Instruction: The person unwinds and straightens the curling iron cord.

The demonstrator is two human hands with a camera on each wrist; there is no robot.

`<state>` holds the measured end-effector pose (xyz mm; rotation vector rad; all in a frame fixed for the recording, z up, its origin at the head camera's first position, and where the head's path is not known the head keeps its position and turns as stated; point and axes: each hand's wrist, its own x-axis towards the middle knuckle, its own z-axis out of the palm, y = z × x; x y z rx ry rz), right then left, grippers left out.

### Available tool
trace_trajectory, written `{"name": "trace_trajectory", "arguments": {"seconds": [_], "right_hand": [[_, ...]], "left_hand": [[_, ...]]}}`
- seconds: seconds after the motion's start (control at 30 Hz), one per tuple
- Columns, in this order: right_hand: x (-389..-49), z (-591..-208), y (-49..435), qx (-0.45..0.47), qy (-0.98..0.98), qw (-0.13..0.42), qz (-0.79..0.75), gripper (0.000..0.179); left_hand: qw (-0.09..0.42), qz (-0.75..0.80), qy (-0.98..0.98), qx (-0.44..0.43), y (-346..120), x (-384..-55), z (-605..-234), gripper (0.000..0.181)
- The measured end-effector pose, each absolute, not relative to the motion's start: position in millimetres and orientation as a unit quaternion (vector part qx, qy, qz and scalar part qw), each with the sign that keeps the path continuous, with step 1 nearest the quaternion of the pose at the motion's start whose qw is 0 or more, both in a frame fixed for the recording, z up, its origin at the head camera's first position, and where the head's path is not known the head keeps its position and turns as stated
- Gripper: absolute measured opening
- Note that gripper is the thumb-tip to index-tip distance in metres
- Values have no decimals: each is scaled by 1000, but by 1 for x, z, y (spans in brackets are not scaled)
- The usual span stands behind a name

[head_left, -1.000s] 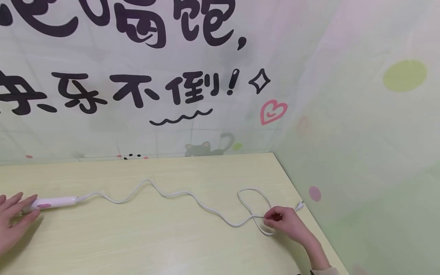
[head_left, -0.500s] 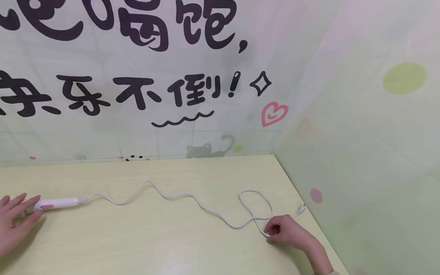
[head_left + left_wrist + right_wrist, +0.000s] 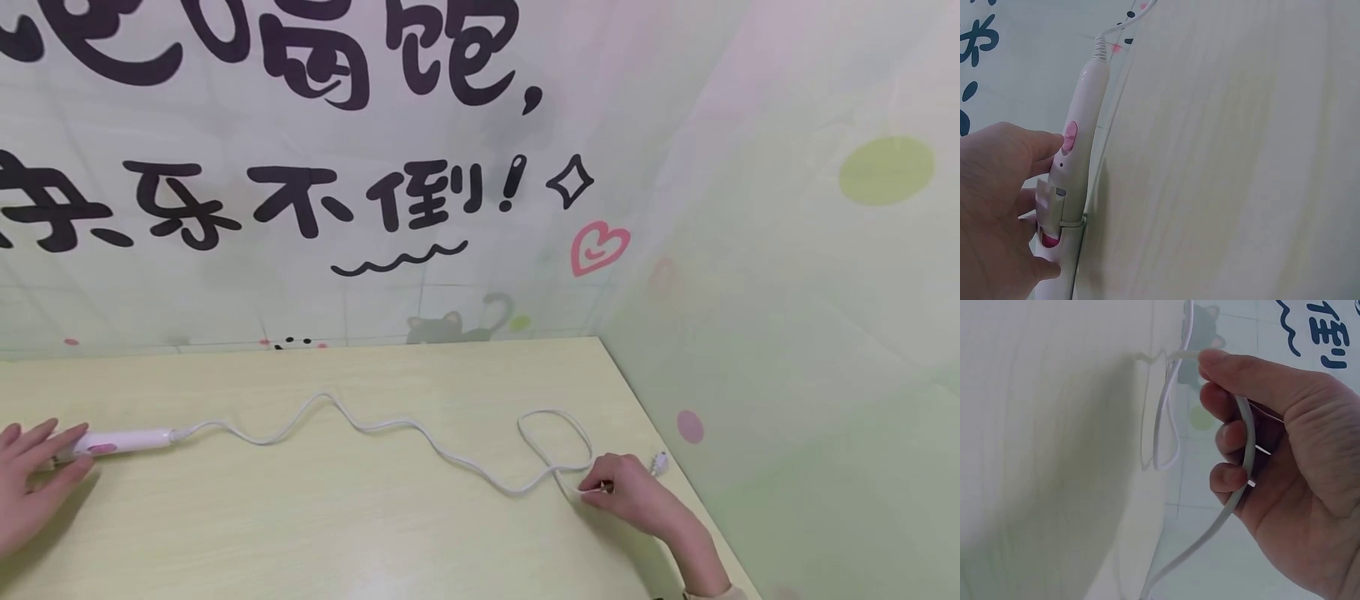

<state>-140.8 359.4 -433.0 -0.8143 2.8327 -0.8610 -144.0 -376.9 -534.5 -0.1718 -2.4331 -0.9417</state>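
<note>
A white curling iron (image 3: 1079,106) with a pink switch (image 3: 1070,136) lies at the table's left side. My left hand (image 3: 33,492) holds it, thumb on one side and fingers on the other; the part beneath the hand is hidden in the head view. From its end a thin white cord (image 3: 420,427) runs in waves across the table to a loop at the right. My right hand (image 3: 637,496) pinches the cord between thumb and index finger, just past the loop. In the right wrist view, the pinched cord (image 3: 1249,434) bends down across the other, curled fingers (image 3: 1229,478).
The cord's plug (image 3: 659,463) is near the right edge of the pale wooden table (image 3: 315,525). A printed wall covering (image 3: 480,283) stands behind the table, and another wall (image 3: 810,350) borders its right side.
My right hand let go of the cord at the loop's crossing, shifted nearer, and now pinches a further stretch, slightly raised. The plug has turned and shifted a little. The left hand stays put.
</note>
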Motion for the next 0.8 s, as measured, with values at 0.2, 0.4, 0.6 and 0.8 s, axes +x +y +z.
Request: {"name": "trace_trajectory", "arguments": {"seconds": [0.2, 0.4, 0.6, 0.8], "right_hand": [[-148, -436, 358, -329, 900, -108, -266, 18], [-154, -432, 353, -347, 878, -173, -282, 22], [-157, -430, 348, -351, 867, -196, -296, 23], [-161, -430, 343, -327, 856, -242, -319, 31]], "left_hand": [[252, -334, -906, -63, -378, -143, -533, 69], [256, -327, -907, -61, -377, -143, -532, 70], [258, -321, -909, -61, -378, -142, -532, 68], [252, -318, -912, -58, -377, -142, -531, 69]]}}
